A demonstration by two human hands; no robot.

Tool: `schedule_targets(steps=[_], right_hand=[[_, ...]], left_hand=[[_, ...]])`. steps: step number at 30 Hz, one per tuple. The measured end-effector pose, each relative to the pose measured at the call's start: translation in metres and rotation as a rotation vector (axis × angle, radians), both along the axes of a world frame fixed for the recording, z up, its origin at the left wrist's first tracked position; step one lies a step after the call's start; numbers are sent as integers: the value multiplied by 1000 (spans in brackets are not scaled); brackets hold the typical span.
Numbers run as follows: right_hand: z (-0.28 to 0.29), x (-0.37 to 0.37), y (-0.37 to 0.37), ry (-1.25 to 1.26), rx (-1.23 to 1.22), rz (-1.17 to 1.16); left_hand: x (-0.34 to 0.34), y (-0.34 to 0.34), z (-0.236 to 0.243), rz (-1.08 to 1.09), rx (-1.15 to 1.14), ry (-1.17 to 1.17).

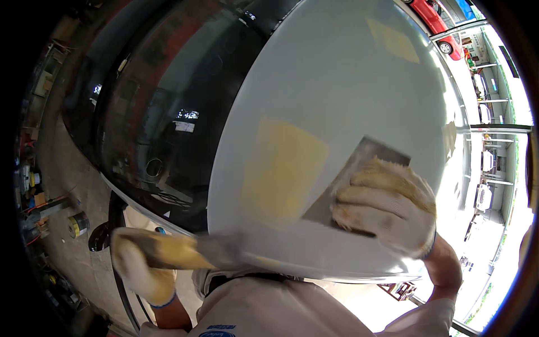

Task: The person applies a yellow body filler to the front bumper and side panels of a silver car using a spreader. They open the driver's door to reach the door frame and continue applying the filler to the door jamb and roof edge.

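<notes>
My right hand (387,205), in a white knit glove, lies over a thin dark grey rectangular plate (368,154) on a car's light grey roof (325,84). Its fingers press the plate from above. Just left of it is a yellow filler patch (283,174) on the roof. At the lower left, by the roof's edge, my gloved left hand (140,275) grips a long flat tool (182,251) with a yellow middle. Motion blurs that tool's dark grey end, so its exact kind cannot be told.
Another yellow patch (393,40) lies farther up the roof. To the left are the dark windshield (163,118) and a side mirror (99,237). A round container (78,224) stands on the floor. Beyond the roof, at the far right, a red car (435,19) is parked.
</notes>
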State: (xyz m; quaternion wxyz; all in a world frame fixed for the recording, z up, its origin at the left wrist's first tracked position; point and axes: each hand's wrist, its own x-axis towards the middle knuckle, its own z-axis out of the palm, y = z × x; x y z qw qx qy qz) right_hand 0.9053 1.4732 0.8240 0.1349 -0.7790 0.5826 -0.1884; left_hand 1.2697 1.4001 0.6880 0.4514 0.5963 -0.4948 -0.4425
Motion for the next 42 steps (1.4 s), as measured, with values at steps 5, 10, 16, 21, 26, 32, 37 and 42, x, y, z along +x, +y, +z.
schedule_targets(steps=[5, 10, 16, 21, 26, 32, 37, 42], right_hand=[[21, 52, 4, -565, 308, -180], [35, 24, -18, -129, 141, -42], [-4, -25, -76, 253, -72, 66], [-58, -27, -122, 374, -178, 192], [-77, -36, -117, 225, -75, 262], [-54, -64, -70, 205, -45, 265], [-38, -78, -34, 249, 27, 197], [-4, -60, -16, 294, 6, -1]], left_hand=[[-77, -6, 62, -639, 187, 189], [-88, -7, 67, -261, 95, 313], [-1, -25, -4, 169, -237, -126], [44, -24, -24, -136, -611, -958], [33, -16, -15, -141, -654, -1169], [45, -23, -19, -197, -729, -1094], [41, -24, -17, -155, -665, -1054], [19, -14, -11, -12, -389, -468]])
